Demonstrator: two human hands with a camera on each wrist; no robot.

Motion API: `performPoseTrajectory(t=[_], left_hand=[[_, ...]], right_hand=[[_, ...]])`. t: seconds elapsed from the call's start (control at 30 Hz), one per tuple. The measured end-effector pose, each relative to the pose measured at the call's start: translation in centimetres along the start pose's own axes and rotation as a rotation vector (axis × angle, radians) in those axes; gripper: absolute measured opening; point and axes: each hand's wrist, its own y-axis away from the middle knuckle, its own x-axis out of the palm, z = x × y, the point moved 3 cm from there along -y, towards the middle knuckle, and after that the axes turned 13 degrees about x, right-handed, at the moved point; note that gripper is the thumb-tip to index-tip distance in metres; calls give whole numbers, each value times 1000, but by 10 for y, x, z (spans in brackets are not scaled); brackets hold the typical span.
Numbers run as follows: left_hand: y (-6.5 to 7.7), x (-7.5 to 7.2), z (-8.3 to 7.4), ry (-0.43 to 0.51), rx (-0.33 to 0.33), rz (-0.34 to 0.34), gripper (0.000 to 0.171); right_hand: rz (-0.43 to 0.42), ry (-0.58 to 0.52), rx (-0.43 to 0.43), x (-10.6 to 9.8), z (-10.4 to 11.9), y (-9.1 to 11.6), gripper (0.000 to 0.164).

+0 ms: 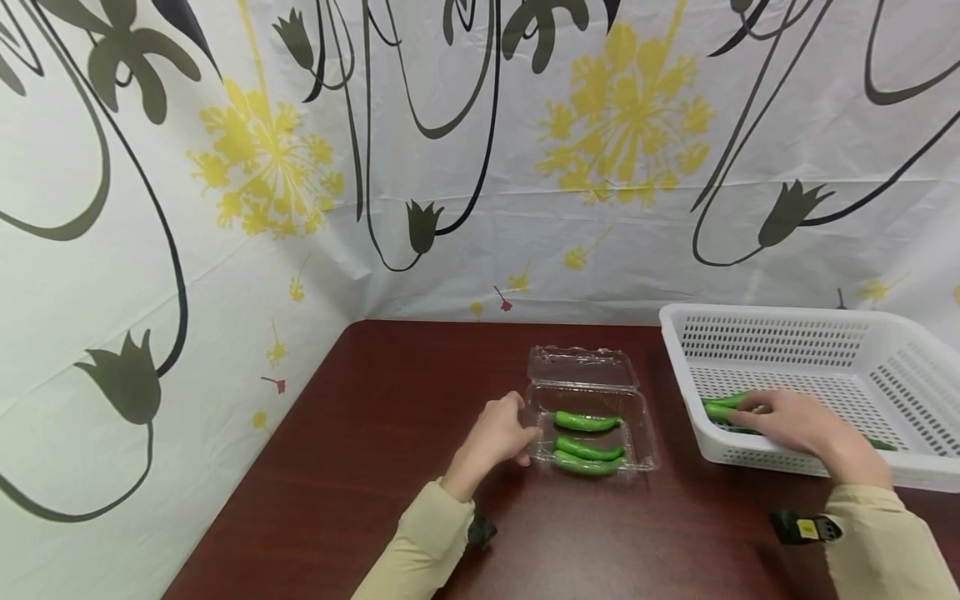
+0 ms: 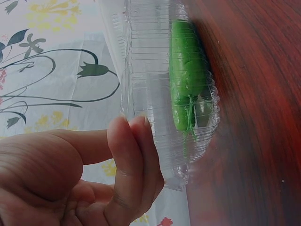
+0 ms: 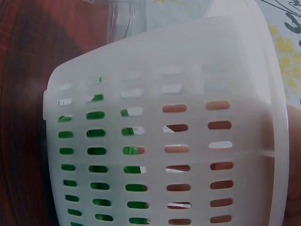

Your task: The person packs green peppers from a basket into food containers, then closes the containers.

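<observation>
A clear plastic clamshell box [image 1: 643,417] lies open on the table, its lid [image 1: 581,367] folded back. Three green chili peppers [image 1: 587,422] are inside it, lying crosswise. At the box's left edge, my left hand [image 1: 492,433] pinches the rim between thumb and fingers; the left wrist view shows the peppers [image 2: 184,66] through the ribbed wall. My right hand [image 1: 798,421] reaches into a white basket [image 1: 765,312], its fingers curled on a green pepper [image 1: 720,412] near the front left corner. In the right wrist view the basket wall [image 3: 155,61] mostly hides that hand.
More green peppers [image 1: 879,444] lie in the basket, partly covered by the right hand and the front rim. The basket stands right of the box on a dark red table [image 1: 420,375]. A patterned white cloth [image 1: 465,167] hangs behind and along the left side.
</observation>
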Motion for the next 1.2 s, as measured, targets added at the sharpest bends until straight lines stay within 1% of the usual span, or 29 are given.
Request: performPoseTrajectory(t=[0.2, 0.4, 0.5, 0.7, 0.77, 1.0, 1.1, 1.2], left_hand=[[1, 0, 0, 16, -6, -1, 47], [0, 0, 0, -5, -10, 5, 48], [0, 0, 0, -5, -10, 6, 48], [0, 1, 1, 5, -15, 7, 49], [0, 1, 1, 5, -14, 5, 49], [-1, 1, 1, 4, -9, -3, 47], [-1, 0, 1, 0, -6, -2, 47], [-1, 0, 1, 2, -6, -1, 47]], right_hand=[[50, 1, 12, 0, 1, 1, 61], [70, 1, 19, 1, 1, 1, 62], [68, 2, 15, 1, 0, 1, 62], [31, -9, 6, 0, 0, 0, 58], [33, -13, 12, 0, -1, 0, 59], [78, 6, 63, -1, -3, -1, 70], [105, 7, 86, -1, -4, -2, 70], [133, 1, 93, -1, -5, -4, 67]])
